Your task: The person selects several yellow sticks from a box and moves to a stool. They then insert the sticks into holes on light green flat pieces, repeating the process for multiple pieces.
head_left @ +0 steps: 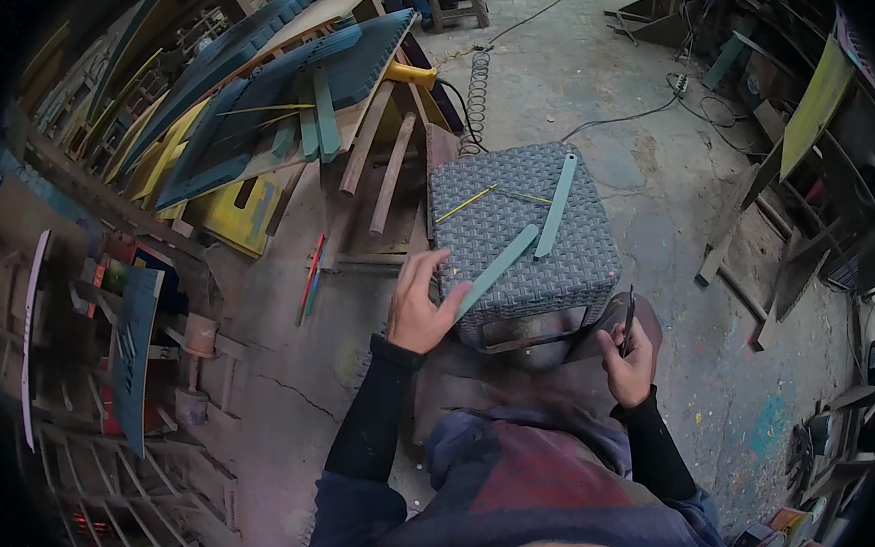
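In front of me stands a grey woven stool [569, 295]. Two flat green wooden strips lie on its seat: one green strip [497, 269] slants toward my left hand, and another green strip [557, 206] with a hole at its far end lies to the right. Beyond them are a thin yellow stick [465, 204] and a thin greenish stick [523, 196]. My left hand [418, 305] is at the stool's left edge, fingers spread, its thumb by the near end of the first strip. Right of the stool, my right hand [628, 358] grips a slim dark tool [628, 312], held upright; its kind is unclear.
Painted boards [277, 113] are stacked at the far left, with more green strips [325, 115] and a yellow-handled tool [411, 74] on top. A coiled hose [478, 90] and a cable [619, 120] run over the floor. Wooden frames and a yellow panel [816, 105] stand right.
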Demonstrator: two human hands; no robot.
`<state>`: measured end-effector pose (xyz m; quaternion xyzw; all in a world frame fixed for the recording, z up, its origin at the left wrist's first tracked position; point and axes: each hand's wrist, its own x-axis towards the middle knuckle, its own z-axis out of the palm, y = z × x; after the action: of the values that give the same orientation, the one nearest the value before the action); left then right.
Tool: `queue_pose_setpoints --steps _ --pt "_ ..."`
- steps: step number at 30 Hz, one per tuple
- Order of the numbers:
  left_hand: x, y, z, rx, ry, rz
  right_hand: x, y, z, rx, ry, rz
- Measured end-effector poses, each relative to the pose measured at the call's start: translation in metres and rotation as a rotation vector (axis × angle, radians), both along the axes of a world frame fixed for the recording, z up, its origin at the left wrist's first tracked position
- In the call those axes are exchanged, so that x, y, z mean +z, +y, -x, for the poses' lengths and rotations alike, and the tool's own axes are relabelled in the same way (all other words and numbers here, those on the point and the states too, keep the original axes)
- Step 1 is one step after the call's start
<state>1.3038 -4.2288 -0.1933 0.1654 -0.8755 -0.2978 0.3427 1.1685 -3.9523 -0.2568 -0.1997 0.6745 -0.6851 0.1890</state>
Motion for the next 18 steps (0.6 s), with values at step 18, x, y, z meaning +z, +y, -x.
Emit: queue_pose_setpoints --steps 18 --pt "-0.027 -0.069 0.080 0.143 -0.122 0.229 -0.011 0.001 -0.014 0.078 0.120 -0.090"
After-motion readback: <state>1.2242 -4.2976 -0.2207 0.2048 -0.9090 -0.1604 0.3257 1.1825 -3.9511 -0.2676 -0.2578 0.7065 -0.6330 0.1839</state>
